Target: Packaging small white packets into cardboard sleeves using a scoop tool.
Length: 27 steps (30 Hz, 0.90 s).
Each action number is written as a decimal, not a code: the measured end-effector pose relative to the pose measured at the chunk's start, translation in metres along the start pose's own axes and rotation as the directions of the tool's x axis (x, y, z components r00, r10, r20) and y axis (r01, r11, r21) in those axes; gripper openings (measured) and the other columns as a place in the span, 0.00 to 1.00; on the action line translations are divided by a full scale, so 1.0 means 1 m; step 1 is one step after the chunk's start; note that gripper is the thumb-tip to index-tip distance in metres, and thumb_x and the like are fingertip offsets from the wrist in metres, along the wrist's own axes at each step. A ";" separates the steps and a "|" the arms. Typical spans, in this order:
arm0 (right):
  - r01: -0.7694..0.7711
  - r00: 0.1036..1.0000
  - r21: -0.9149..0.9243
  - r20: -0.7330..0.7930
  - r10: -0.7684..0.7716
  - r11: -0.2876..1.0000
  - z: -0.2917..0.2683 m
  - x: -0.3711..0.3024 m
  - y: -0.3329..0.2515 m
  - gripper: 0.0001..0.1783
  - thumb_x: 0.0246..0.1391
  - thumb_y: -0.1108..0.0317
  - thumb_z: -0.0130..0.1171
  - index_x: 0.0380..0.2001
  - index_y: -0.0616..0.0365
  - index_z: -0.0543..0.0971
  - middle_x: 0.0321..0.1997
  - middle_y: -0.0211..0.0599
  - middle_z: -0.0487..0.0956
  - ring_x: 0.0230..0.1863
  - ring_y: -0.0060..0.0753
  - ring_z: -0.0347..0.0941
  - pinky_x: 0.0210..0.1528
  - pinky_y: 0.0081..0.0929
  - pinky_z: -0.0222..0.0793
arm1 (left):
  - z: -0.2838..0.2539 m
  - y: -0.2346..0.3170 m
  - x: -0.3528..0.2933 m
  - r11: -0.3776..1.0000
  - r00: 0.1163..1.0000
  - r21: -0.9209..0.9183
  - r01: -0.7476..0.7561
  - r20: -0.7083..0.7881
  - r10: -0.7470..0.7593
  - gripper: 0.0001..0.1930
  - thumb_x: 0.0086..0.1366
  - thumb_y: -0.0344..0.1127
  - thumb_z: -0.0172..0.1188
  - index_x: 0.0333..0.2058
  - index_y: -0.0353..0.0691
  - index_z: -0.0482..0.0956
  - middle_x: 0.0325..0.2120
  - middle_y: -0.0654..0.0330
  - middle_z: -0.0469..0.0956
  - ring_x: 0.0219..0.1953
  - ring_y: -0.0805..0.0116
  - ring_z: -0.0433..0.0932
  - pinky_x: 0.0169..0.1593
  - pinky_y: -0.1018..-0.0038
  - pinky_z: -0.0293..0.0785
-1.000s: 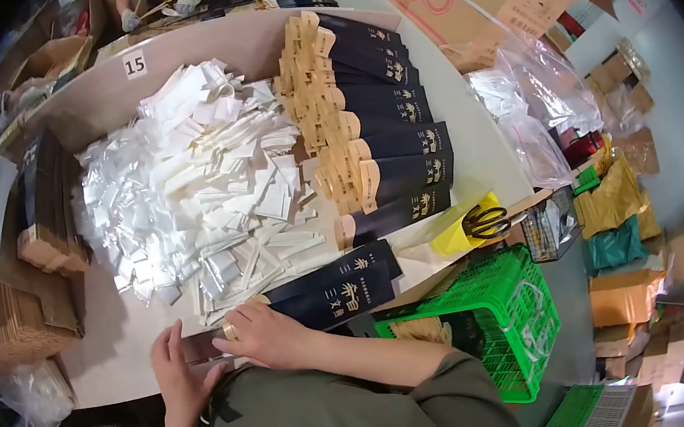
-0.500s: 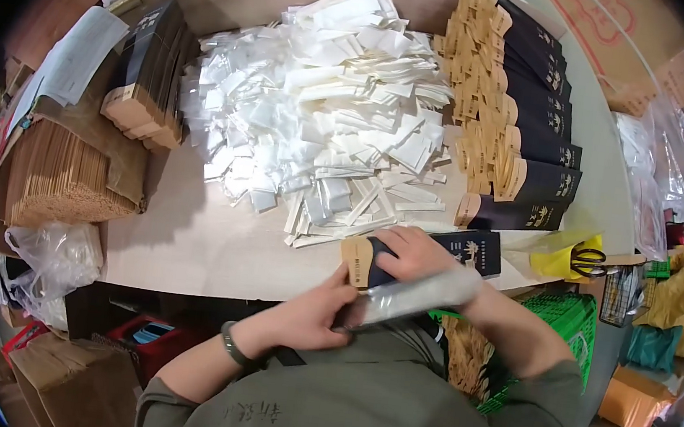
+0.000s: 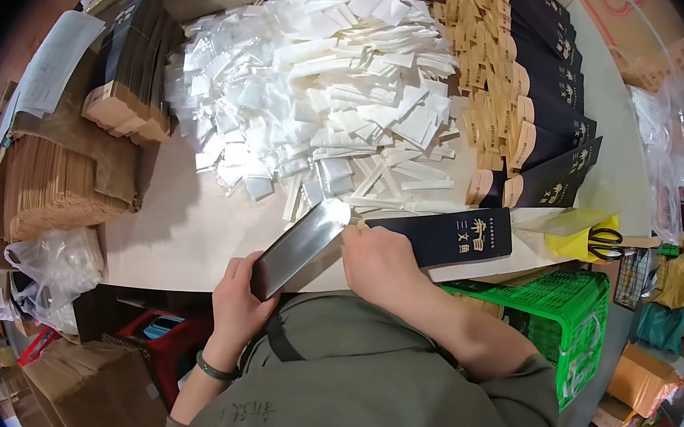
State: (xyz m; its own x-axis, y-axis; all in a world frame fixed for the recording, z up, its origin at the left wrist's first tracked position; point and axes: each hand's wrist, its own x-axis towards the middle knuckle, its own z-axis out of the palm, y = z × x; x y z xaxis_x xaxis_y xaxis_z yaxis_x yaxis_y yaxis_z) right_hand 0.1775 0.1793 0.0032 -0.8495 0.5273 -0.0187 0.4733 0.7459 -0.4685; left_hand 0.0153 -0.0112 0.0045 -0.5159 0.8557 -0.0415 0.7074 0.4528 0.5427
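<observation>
My left hand (image 3: 242, 299) grips the lower end of a shiny metal trough (image 3: 302, 247), tilted up and to the right. The trough's rounded far tip is near the fingertips of my right hand (image 3: 382, 264). My right hand is closed at the left end of a flat black paper sleeve (image 3: 453, 236) with gold print. A bit of tan shows by its fingertips, but most of that end is hidden under the hand. Beyond both hands spreads a heap of white paper-wrapped and clear-wrapped pieces (image 3: 331, 86).
Black sleeves with tan ends (image 3: 562, 171) lie overlapping at the right. Scissors (image 3: 606, 244) rest in a yellow holder (image 3: 566, 245). A green plastic crate (image 3: 586, 326) stands below the table's right edge. Bundled black-and-tan sleeves (image 3: 135, 63) and a stack of brown card (image 3: 58, 185) stand left.
The trough has come off the tan-and-black sleeve it was against and is now in my left hand. My right hand has moved onto another sleeve. One more sleeve lies on the right-hand row.
</observation>
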 end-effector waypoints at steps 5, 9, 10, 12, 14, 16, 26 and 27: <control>-0.135 0.989 0.113 0.079 0.127 0.984 0.001 0.004 0.008 0.11 0.49 0.63 0.59 0.25 0.60 0.77 0.21 0.47 0.78 0.27 0.53 0.78 0.32 0.48 0.73 | -0.020 -0.015 -0.003 0.985 0.971 0.104 -0.140 0.210 0.116 0.35 0.47 0.35 0.74 0.56 0.43 0.72 0.39 0.54 0.76 0.39 0.51 0.78 0.40 0.63 0.77; 0.043 0.999 0.265 -0.024 -0.038 0.963 0.021 -0.001 -0.017 0.09 0.47 0.63 0.59 0.23 0.57 0.77 0.22 0.46 0.77 0.27 0.54 0.77 0.32 0.45 0.73 | -0.026 0.012 0.017 0.957 0.925 0.114 -0.268 0.310 0.222 0.38 0.45 0.35 0.75 0.57 0.39 0.71 0.40 0.55 0.77 0.41 0.53 0.78 0.43 0.64 0.77; 0.152 0.988 0.332 -0.073 -0.135 0.931 0.019 0.001 -0.019 0.09 0.47 0.63 0.60 0.24 0.57 0.76 0.24 0.45 0.77 0.28 0.53 0.77 0.32 0.44 0.73 | -0.020 0.017 0.027 0.963 0.919 0.077 -0.259 0.325 0.221 0.41 0.45 0.37 0.76 0.59 0.37 0.70 0.47 0.52 0.75 0.49 0.51 0.76 0.51 0.62 0.74; 0.332 0.943 0.372 -0.135 -0.303 0.867 0.002 -0.002 -0.005 0.11 0.48 0.65 0.61 0.31 0.60 0.75 0.29 0.46 0.78 0.33 0.52 0.77 0.36 0.46 0.73 | -0.007 0.036 0.041 0.909 0.891 0.056 -0.413 0.232 0.391 0.43 0.45 0.38 0.77 0.60 0.37 0.68 0.50 0.49 0.73 0.53 0.48 0.73 0.55 0.60 0.72; 0.506 0.862 0.169 -0.112 -0.494 0.846 -0.045 -0.006 0.030 0.27 0.39 0.55 0.74 0.39 0.58 0.75 0.42 0.44 0.76 0.51 0.49 0.72 0.55 0.43 0.66 | 0.005 0.061 0.052 0.844 0.829 0.007 -0.536 0.191 0.525 0.47 0.44 0.41 0.77 0.63 0.36 0.65 0.56 0.46 0.69 0.59 0.45 0.68 0.61 0.57 0.67; 0.259 0.933 -0.047 0.273 -0.237 0.965 -0.078 -0.027 0.067 0.37 0.32 0.56 0.78 0.44 0.62 0.73 0.54 0.52 0.72 0.60 0.56 0.66 0.65 0.48 0.59 | 0.026 0.087 0.067 0.833 0.794 -0.107 -0.543 0.258 0.551 0.49 0.44 0.44 0.78 0.64 0.37 0.64 0.56 0.46 0.68 0.59 0.47 0.67 0.62 0.57 0.65; 0.531 0.842 0.090 0.057 -0.536 0.843 -0.011 0.012 0.045 0.26 0.30 0.63 0.74 0.35 0.57 0.75 0.50 0.46 0.72 0.57 0.51 0.68 0.58 0.44 0.64 | 0.010 0.021 0.039 0.892 0.896 0.132 -0.431 0.182 0.406 0.50 0.37 0.41 0.79 0.62 0.39 0.67 0.47 0.49 0.72 0.49 0.48 0.73 0.53 0.58 0.71; 0.568 0.817 0.099 0.048 -0.574 0.817 -0.007 0.019 0.041 0.25 0.30 0.63 0.74 0.34 0.57 0.75 0.50 0.46 0.72 0.56 0.50 0.68 0.57 0.43 0.64 | 0.008 0.014 0.035 0.913 0.917 0.127 -0.387 0.154 0.367 0.50 0.37 0.41 0.79 0.62 0.38 0.67 0.47 0.49 0.72 0.50 0.48 0.72 0.53 0.58 0.71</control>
State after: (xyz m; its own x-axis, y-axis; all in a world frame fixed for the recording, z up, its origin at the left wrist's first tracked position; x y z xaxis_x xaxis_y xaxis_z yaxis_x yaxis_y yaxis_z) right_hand 0.1819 0.2227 -0.0103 -0.9772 -0.0165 0.2117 -0.1188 0.8688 -0.4807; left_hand 0.0106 0.0270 0.0039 -0.1393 0.9897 0.0322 0.9069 0.1144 0.4054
